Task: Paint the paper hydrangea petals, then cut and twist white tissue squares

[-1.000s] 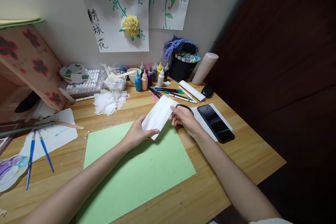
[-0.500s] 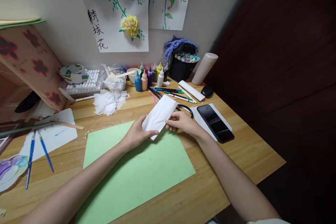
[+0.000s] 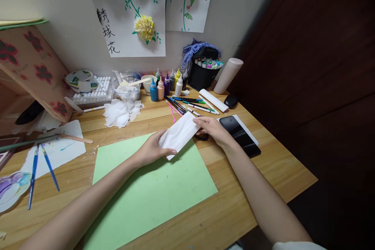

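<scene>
A folded white tissue [image 3: 179,134] is held in the air over the top edge of a green sheet [image 3: 152,191]. My left hand [image 3: 152,148] grips its lower left end, thumb on top. At its upper right end, the fingers of my right hand [image 3: 211,128] pinch the edge. Scissors with black handles [image 3: 202,137] lie partly hidden behind the tissue and my right hand. A black phone [image 3: 240,136] rests on white paper to the right of that hand.
Pens [image 3: 202,107], paint bottles [image 3: 161,89] and a pile of torn white paper [image 3: 119,113] lie farther back. Two brushes [image 3: 50,168] and a painted palette [image 3: 13,189] are at the left. A black mouse [image 3: 231,101] sits behind the phone.
My right hand has moved up along the tissue's right end and now pinches near its upper corner. The tissue has tilted a little to the right.
</scene>
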The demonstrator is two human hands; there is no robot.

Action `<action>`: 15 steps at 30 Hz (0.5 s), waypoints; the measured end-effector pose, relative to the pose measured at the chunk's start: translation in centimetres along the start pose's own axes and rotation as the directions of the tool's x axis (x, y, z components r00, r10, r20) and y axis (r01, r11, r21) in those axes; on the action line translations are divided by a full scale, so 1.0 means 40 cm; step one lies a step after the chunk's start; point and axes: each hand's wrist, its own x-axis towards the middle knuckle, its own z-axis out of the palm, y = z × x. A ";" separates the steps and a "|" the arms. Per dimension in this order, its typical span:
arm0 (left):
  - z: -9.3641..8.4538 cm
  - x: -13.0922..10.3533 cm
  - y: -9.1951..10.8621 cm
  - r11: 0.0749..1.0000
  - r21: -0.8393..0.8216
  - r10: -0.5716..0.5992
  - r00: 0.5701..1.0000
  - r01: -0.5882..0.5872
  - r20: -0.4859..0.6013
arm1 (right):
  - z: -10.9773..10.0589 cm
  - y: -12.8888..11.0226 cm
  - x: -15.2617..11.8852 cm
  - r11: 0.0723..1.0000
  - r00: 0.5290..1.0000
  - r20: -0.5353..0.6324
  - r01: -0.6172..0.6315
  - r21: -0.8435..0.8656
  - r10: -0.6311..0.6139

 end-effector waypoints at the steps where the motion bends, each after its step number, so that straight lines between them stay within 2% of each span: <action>1: -0.003 -0.001 0.002 1.000 0.027 0.013 1.000 -0.013 0.006 | 0.001 -0.001 -0.003 0.999 1.000 0.023 -0.001 -0.040 0.001; 5: -0.004 -0.001 0.001 1.000 0.026 -0.007 1.000 0.007 0.018 | 0.007 -0.002 -0.010 0.996 0.998 0.046 0.035 -0.088 -0.031; 8: 0.002 0.005 -0.009 0.990 -0.137 -0.048 0.996 0.038 -0.069 | 0.006 -0.002 -0.005 0.998 0.999 -0.002 0.054 -0.023 -0.054; 11: 0.003 0.011 -0.016 0.940 -0.341 -0.051 0.988 0.000 -0.143 | 0.010 -0.001 0.003 0.991 0.988 -0.102 0.126 0.054 -0.120; 15: -0.004 0.009 -0.016 0.880 -0.474 0.008 0.999 -0.027 -0.041 | 0.048 0.007 -0.001 0.970 0.964 -0.205 0.202 0.137 -0.172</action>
